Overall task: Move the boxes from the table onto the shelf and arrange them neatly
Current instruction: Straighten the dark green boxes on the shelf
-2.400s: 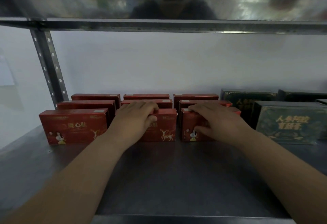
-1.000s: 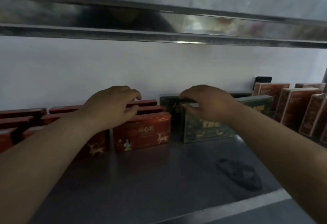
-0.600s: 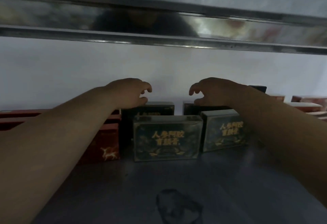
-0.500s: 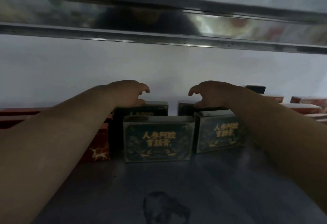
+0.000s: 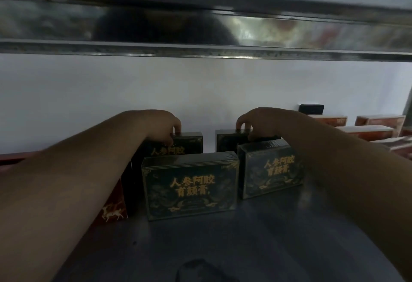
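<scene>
- Boxes in dark green with gold lettering stand upright on the shelf (image 5: 256,237), four of them in two rows. The front green box (image 5: 189,183) is at the centre and faces the camera.
- Just right of the front green box, set a little further back and turned slightly, stands the second green box (image 5: 270,168).
- Behind the front green box and to its left is the rear left box (image 5: 189,145). The left hand (image 5: 160,125) grips it, fingers curled over its top edge and thumb down on its front face.
- Behind and to the right is the rear right box (image 5: 229,142), with a strip of white wall (image 5: 200,85) showing between the two rear boxes. The right hand (image 5: 263,121) holds it, fingers curled onto its top.
- Left of the front green box, the left forearm hides most of a red box (image 5: 113,206) with a pale deer print.
- Well to the right and further back lie several red boxes (image 5: 365,131), partly hidden by the right forearm. A small black object (image 5: 311,109) sits against the wall above them.
- High above runs the metal rail (image 5: 200,47) of the upper shelf, with blurred reflections.
- Nearer the camera than the front green box, a dark patch (image 5: 200,270) lies on the shelf. I cannot tell what it is.
</scene>
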The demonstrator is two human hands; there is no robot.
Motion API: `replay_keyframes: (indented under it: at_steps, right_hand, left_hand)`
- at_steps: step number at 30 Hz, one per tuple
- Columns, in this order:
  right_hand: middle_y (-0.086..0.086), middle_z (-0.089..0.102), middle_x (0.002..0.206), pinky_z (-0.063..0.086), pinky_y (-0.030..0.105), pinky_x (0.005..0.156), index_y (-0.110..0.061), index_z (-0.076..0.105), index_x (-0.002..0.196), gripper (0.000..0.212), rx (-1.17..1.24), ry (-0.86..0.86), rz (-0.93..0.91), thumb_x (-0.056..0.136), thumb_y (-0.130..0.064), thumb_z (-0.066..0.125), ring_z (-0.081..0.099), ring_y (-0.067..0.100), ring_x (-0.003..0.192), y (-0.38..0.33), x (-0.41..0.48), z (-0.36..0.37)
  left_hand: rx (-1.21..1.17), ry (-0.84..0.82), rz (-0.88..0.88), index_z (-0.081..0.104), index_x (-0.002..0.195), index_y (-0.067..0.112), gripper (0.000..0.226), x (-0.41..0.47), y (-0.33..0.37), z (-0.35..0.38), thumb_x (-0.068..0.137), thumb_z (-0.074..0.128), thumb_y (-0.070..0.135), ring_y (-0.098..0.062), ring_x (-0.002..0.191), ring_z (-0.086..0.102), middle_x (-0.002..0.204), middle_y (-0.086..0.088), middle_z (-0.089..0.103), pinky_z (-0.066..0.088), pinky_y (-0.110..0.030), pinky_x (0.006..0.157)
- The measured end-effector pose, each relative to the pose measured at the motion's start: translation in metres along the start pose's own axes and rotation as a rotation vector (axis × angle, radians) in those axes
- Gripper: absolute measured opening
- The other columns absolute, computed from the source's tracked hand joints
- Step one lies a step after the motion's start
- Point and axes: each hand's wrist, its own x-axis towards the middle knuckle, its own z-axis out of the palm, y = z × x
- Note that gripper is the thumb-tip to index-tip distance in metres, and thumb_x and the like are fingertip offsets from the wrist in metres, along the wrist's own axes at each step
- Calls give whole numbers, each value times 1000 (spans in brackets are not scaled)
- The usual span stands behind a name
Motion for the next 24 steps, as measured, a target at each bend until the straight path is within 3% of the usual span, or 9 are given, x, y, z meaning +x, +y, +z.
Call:
replay_keyframes:
  at_steps: [3, 11, 15, 24]
  right_hand:
    - [-3, 63, 122, 36, 28, 78, -30, 59, 127, 39, -27, 14, 12, 91, -18, 69, 53, 14, 99, -3, -3, 2]
    - [-2, 64, 123, 42, 30, 80, -29, 59, 126, 38, -18, 33, 28, 92, -14, 65, 56, 16, 101, -1, -6, 6]
    - [-3, 64, 122, 47, 32, 83, -31, 60, 125, 38, -15, 50, 19, 92, -13, 64, 58, 17, 103, 6, -6, 10]
    - [-4, 65, 122, 51, 38, 87, -34, 58, 125, 40, -45, 89, -52, 90, -16, 66, 57, 18, 105, 26, 1, 15]
  left_hand:
    - [16, 21, 27, 58, 127, 28, 40, 2, -3, 1, 88, 69, 30, -15, 100, 56, 122, 3, 60, 46, -30, 75]
    - [14, 73, 47, 57, 130, 25, 39, 5, 6, 7, 92, 64, 28, -14, 98, 52, 126, 1, 58, 37, -24, 61]
    - [-20, 71, 7, 57, 132, 25, 41, 1, 11, 7, 92, 65, 27, -16, 102, 55, 128, 0, 59, 44, -29, 74]
    - [-36, 63, -69, 57, 133, 26, 42, 6, 28, 2, 92, 66, 27, -15, 103, 54, 128, 0, 59, 43, -30, 76]
